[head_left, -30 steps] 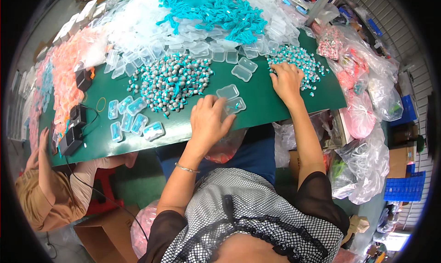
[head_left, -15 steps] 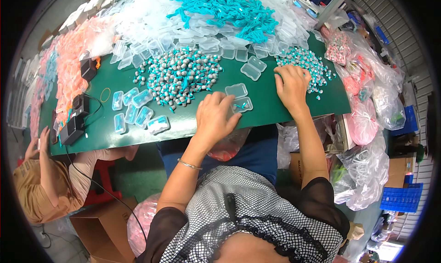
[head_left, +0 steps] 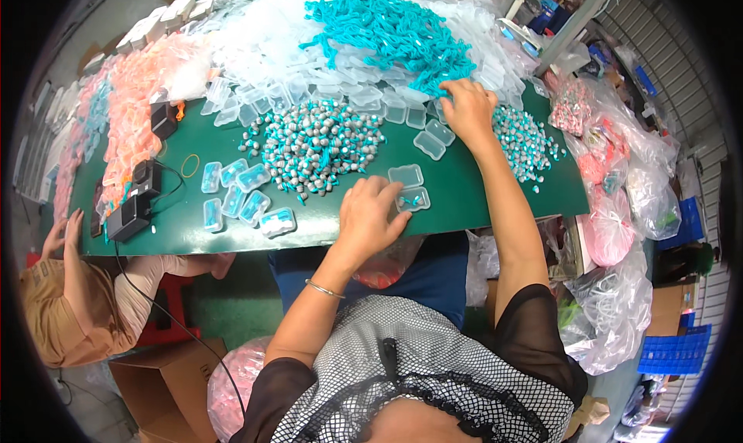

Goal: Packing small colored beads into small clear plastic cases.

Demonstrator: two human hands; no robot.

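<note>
My left hand (head_left: 371,217) rests on the green table with thumb and index finger apart, at the left edge of an open clear plastic box (head_left: 413,198). A few small teal-and-white pieces lie in the box's near half. My right hand (head_left: 469,111) is stretched out to the near edge of a pile of teal cords (head_left: 395,36), fingers bent and apart from the thumb; nothing shows in it. Close by lies a second open clear box (head_left: 434,139). A heap of small teal-and-white pieces (head_left: 528,145) sits beside my right forearm.
A large heap of grey-and-teal beads (head_left: 321,145) stands left of centre. Several closed boxes with blue contents (head_left: 252,178) lie left of it. Clear boxes (head_left: 263,56) pile up behind. Black devices (head_left: 133,214) with a cable stand at left, near another person's hands (head_left: 66,234).
My right hand has moved from the small-piece heap up and left to the teal cord pile. My left hand stays beside the open box. The whole view has shifted slightly.
</note>
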